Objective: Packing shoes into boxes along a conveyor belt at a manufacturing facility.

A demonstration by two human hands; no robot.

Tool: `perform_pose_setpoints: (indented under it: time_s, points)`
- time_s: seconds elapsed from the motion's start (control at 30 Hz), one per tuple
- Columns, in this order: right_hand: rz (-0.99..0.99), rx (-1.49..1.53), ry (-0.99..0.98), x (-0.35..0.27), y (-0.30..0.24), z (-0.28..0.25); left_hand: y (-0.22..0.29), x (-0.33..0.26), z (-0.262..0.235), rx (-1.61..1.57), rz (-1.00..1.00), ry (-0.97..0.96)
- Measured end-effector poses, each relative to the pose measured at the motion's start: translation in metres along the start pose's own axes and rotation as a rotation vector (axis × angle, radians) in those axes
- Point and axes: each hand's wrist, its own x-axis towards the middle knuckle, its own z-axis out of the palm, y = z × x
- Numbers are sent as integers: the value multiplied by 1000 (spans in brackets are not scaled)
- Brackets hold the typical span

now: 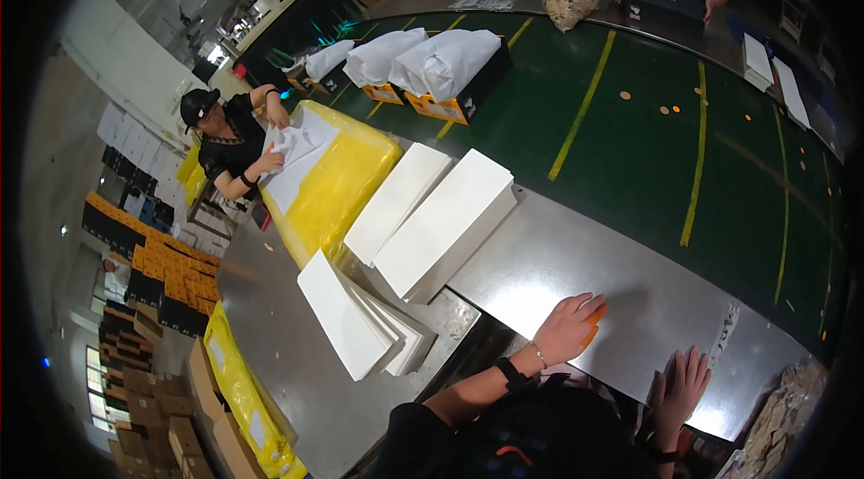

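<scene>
Head view: left hand (pixel 569 328) lies flat, fingers together, on the shiny steel table (pixel 540 263), an orange finger cot (pixel 594 315) on one fingertip, prob. for grip on paper. Right hand (pixel 681 382) rests w/ fingers spread, holding nothing. Stacks of smooth white sheets (pixel 360 321) sit just left, fanned within reach; taller white stacks (pixel 445 222) beyond.

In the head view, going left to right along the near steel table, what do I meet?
Fanned stack of white sheets → left hand flat on the steel table → right hand.
</scene>
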Motion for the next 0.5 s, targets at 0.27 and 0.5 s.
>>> perform_pose_setpoints:
  time_s: [0.27, 0.5]
  points:
    - [-9, -7, 1, 1, 2, 2, -2, 0, -1, 6, 5, -26]
    - [-16, -9, 8, 1, -1, 3, -5, -2, -2, 24, 3, -31]
